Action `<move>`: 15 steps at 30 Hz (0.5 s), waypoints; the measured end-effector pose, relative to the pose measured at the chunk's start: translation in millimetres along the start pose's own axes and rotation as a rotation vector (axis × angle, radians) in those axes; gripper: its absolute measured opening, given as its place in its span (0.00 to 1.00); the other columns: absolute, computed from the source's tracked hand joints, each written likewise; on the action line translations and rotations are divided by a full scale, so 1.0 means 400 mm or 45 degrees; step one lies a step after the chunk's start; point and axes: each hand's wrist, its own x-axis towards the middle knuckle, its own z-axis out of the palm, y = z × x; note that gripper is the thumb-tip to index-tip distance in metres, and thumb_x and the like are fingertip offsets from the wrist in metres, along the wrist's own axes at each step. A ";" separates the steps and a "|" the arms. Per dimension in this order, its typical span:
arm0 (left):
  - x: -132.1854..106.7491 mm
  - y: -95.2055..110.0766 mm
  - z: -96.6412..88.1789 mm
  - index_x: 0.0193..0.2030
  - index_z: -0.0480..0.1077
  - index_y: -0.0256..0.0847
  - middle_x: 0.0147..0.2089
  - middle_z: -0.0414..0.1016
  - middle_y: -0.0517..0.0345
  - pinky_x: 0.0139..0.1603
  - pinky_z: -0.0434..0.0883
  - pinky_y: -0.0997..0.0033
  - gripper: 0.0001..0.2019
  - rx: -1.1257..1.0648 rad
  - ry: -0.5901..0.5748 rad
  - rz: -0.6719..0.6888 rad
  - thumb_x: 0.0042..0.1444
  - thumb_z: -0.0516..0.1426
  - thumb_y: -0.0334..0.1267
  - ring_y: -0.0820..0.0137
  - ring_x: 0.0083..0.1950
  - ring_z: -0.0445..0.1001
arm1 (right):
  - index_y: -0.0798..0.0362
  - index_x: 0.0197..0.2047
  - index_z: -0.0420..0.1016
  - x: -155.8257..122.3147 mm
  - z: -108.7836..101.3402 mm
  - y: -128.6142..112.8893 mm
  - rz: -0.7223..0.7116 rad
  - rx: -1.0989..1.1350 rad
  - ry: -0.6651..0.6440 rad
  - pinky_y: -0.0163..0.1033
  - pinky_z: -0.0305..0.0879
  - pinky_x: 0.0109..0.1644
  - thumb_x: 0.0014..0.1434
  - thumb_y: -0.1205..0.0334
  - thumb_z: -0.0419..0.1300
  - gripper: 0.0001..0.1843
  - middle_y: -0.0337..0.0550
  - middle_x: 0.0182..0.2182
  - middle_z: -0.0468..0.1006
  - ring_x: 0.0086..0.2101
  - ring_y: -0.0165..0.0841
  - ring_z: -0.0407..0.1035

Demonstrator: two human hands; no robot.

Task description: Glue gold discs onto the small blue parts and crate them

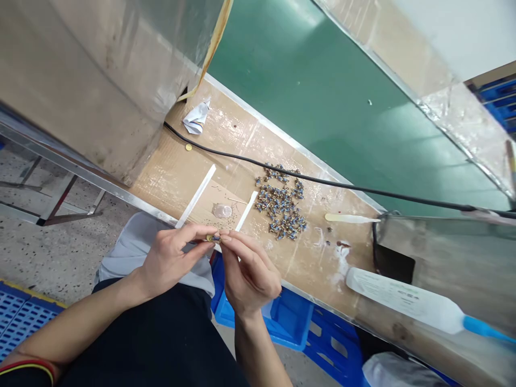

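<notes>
Between my two hands, over the table's front edge, is a small brass-and-blue metal fitting [212, 238]. Thumb and forefinger of my left hand [169, 255] pinch its brass end. My right hand [252, 271] has its fingertips closed at the other end; whether they grip the fitting or a tiny part on it is too small to tell. Just beyond lies a small clear plastic dish [222, 210] with tiny pieces scattered around it. A thin metal pin [237, 200] rests near the dish. Several similar fittings [282, 204] are spread in a cluster to the right.
A black cable [250, 160] crosses the cardboard-covered table [314, 258]. A crumpled cloth [196, 118] sits at the back left. Toward the right are a pale stick-like tool [349, 218] and a white bottle [403, 298]. Blue bins [288, 317] stand below the edge.
</notes>
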 end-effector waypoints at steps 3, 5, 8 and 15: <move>-0.002 0.003 0.000 0.61 0.81 0.45 0.53 0.92 0.62 0.56 0.84 0.81 0.15 0.095 0.007 0.074 0.71 0.69 0.29 0.72 0.50 0.92 | 0.47 0.61 0.87 -0.003 -0.003 0.000 -0.047 -0.016 -0.009 0.44 0.88 0.53 0.65 0.85 0.71 0.28 0.46 0.51 0.90 0.48 0.37 0.87; -0.003 0.006 -0.001 0.61 0.80 0.43 0.53 0.92 0.60 0.56 0.84 0.79 0.14 0.171 0.016 0.151 0.73 0.68 0.28 0.71 0.49 0.92 | 0.47 0.63 0.86 -0.005 -0.007 0.000 -0.090 -0.036 -0.024 0.46 0.88 0.53 0.65 0.84 0.71 0.30 0.46 0.52 0.90 0.48 0.38 0.87; -0.005 0.015 -0.007 0.62 0.77 0.40 0.52 0.92 0.55 0.54 0.86 0.75 0.11 0.292 0.010 0.258 0.76 0.65 0.30 0.68 0.50 0.92 | 0.46 0.65 0.85 -0.007 -0.014 -0.002 -0.143 -0.059 -0.058 0.47 0.89 0.52 0.66 0.83 0.71 0.31 0.48 0.53 0.90 0.48 0.40 0.87; -0.009 0.041 -0.020 0.63 0.75 0.38 0.52 0.91 0.51 0.51 0.86 0.70 0.09 0.452 -0.075 0.294 0.80 0.59 0.30 0.63 0.49 0.92 | 0.48 0.66 0.85 -0.010 -0.020 -0.003 -0.225 -0.094 -0.089 0.46 0.90 0.49 0.67 0.81 0.70 0.29 0.50 0.52 0.90 0.48 0.43 0.88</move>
